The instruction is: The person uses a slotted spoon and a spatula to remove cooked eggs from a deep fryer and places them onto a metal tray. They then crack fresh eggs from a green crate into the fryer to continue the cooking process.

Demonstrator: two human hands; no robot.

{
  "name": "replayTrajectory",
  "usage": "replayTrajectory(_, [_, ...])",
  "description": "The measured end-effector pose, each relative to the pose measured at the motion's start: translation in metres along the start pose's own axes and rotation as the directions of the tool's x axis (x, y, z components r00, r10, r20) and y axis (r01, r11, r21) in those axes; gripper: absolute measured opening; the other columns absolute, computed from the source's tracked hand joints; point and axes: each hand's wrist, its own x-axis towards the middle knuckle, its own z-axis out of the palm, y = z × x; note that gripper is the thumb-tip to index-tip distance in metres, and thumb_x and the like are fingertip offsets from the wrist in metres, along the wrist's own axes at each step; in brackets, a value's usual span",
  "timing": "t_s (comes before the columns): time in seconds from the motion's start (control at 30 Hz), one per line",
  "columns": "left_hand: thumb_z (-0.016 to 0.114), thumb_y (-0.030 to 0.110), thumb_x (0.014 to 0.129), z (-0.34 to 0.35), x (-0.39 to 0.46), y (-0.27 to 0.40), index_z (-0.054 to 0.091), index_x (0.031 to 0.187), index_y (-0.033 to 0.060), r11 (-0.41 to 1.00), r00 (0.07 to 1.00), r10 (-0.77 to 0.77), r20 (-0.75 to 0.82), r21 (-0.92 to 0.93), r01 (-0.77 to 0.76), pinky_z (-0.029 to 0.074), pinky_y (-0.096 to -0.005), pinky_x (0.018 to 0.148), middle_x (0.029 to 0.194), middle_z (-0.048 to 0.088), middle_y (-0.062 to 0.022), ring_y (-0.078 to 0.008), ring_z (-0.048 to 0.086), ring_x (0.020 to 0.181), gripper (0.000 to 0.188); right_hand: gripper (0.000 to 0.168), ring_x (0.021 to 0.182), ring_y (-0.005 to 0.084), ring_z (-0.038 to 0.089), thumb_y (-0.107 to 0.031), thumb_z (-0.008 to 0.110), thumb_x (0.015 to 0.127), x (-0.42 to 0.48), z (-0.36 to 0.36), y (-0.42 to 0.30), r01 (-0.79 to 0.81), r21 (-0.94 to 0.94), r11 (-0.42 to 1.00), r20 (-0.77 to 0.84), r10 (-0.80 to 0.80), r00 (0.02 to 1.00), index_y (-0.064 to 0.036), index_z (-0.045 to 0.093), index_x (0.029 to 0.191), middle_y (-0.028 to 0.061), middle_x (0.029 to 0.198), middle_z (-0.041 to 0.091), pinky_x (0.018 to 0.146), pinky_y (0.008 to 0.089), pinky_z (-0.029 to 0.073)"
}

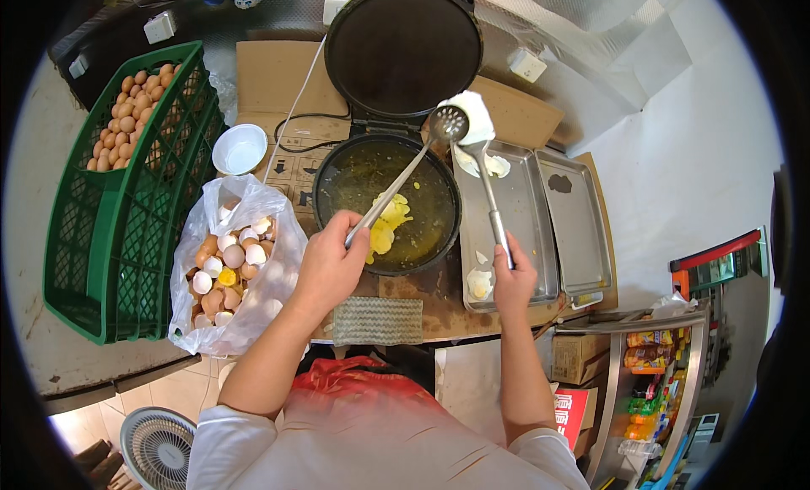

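My left hand (330, 257) grips the handle of a slotted metal skimmer (450, 123), which reaches across an electric griddle pan (329, 193). In my right hand (516, 280) is a metal spatula (491, 180), with a folded white piece of cooked egg (474, 115) on its blade. The skimmer's bowl is against or just beside that egg, above the upper end of a steel tray (545, 262). Yellow egg (389, 223) lies in the oily pan, partly behind the skimmer handle. More egg pieces (479, 284) rest in the tray.
The griddle's round lid (405, 50) stands raised behind. At left are a plastic bag of eggshells (285, 268), a white bowl (240, 148) and a green crate (114, 237) with brown eggs (130, 120). A second tray (579, 237) lies right; a textured cloth (378, 321) is at the front edge.
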Motion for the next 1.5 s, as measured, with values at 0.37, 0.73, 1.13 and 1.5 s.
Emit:
replayTrajectory(0.37, [0.061, 0.019, 0.1, 0.011, -0.003, -0.04, 0.061, 0.104, 0.0011, 0.997, 1.0, -0.016, 0.019, 0.077, 0.015, 0.045, -0.0322, 0.062, 0.072, 0.059, -0.0068, -0.0144, 0.053, 0.066, 0.019, 0.036, 0.072, 0.0041, 0.051, -0.011, 0.067, 0.099, -0.025, 0.021, 0.039, -0.149, 0.117, 0.982, 0.045, 0.144, 0.989, 0.004, 0.066, 0.131, -0.0038, 0.085, 0.061, 0.064, 0.021, 0.044])
replayTrajectory(0.73, [0.06, 0.02, 0.101, 0.014, -0.004, -0.036, 0.06, 0.103, 0.0012, 0.992, 0.997, -0.067, 0.04, 0.112, 0.062, 0.045, -0.0321, 0.062, 0.072, 0.057, -0.0055, -0.0135, 0.052, 0.066, 0.019, 0.037, 0.07, 0.0047, 0.049, -0.015, 0.067, 0.099, -0.028, 0.02, 0.045, -0.147, 0.085, 0.985, 0.062, 0.142, 0.988, 0.001, 0.066, 0.133, -0.004, 0.082, 0.06, 0.063, 0.0219, 0.043])
replayTrajectory(1.13, [0.06, 0.017, 0.1, 0.027, -0.004, -0.055, 0.06, 0.102, 0.0011, 0.968, 0.987, -0.146, 0.07, 0.214, 0.128, 0.045, -0.0337, 0.062, 0.073, 0.062, -0.0085, -0.0165, 0.056, 0.065, 0.016, 0.037, 0.07, 0.004, 0.05, -0.016, 0.068, 0.1, -0.041, 0.033, 0.069, -0.304, 0.231, 0.924, 0.13, 0.281, 0.951, 0.002, 0.066, 0.131, -0.0038, 0.081, 0.062, 0.063, 0.021, 0.043])
replayTrajectory(1.5, [0.059, 0.02, 0.099, 0.095, 0.041, -0.031, 0.06, 0.102, 0.0017, 0.975, 0.986, -0.056, 0.158, 0.219, 0.02, 0.049, -0.0449, 0.063, 0.073, 0.065, -0.0216, -0.0382, 0.065, 0.067, 0.019, 0.036, 0.055, 0.001, 0.041, -0.015, 0.063, 0.102, -0.007, 0.008, 0.099, -0.481, 0.477, 0.736, 0.13, 0.482, 0.866, 0.0, 0.064, 0.135, -0.0048, 0.072, 0.054, 0.047, 0.0199, 0.031])
